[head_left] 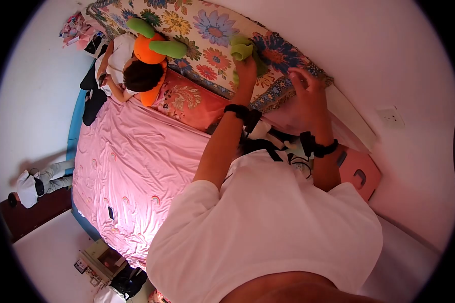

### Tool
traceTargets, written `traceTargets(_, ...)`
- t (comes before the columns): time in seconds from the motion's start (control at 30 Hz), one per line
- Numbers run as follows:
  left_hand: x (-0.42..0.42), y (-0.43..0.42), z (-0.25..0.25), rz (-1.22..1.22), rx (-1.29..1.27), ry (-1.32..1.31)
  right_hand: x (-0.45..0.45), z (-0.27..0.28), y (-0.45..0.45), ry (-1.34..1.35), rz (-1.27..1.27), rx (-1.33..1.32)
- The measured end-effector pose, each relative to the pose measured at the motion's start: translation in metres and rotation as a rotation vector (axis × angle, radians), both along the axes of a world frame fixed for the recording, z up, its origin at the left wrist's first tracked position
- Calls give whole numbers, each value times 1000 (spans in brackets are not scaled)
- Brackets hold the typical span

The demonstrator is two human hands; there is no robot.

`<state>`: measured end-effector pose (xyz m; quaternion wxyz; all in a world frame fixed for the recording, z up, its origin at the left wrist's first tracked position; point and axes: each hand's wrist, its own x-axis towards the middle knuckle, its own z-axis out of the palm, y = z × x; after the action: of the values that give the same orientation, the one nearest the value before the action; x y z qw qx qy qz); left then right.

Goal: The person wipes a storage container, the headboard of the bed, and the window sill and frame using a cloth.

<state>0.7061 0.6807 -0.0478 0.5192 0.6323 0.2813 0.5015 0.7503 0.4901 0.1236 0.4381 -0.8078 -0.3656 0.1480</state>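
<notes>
My left hand (245, 69) is closed on a green cloth (241, 49), which is bunched at the fingers. Part of the cloth lies against the flower-patterned cover (215, 29) over the headboard. To the right, my right hand (309, 90) is raised near the cover's edge, its fingers bent and apart with nothing between them. Dark bands with small boxes circle both wrists.
A pink sheet (131, 151) covers the bed, with a phone (110, 212) on it. A person (117, 65) sits by an orange plush toy (147, 49) and a red pillow (192, 101). Another person (29, 188) stands far left. Beside me is a pink case (361, 174).
</notes>
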Motion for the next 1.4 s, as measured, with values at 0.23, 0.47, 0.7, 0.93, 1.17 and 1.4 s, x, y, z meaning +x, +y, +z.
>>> traceTargets(0.23, -13, -93, 17, -550, -827, 174, 50, -23, 79, -666, 387, 37)
traceTargets(0.47, -33, -32, 18, -355, -737, 5, 76, -51, 88, -941, 546, 105)
traceTargets(0.7, -30, 87, 73, -23, -334, -341, 78, -40, 53, -1046, 552, -38)
traceTargets(0.93, 26, 66, 27, 384, 317, 18, 75, -46, 55, -1072, 503, -10)
traceTargets(1.17, 14, 2, 61, -10, -67, -143, 69, -44, 58, -1096, 477, -52)
traceTargets(1.4, 7, -67, 57, -95, 32, -209, 78, -46, 53, -1079, 491, -148)
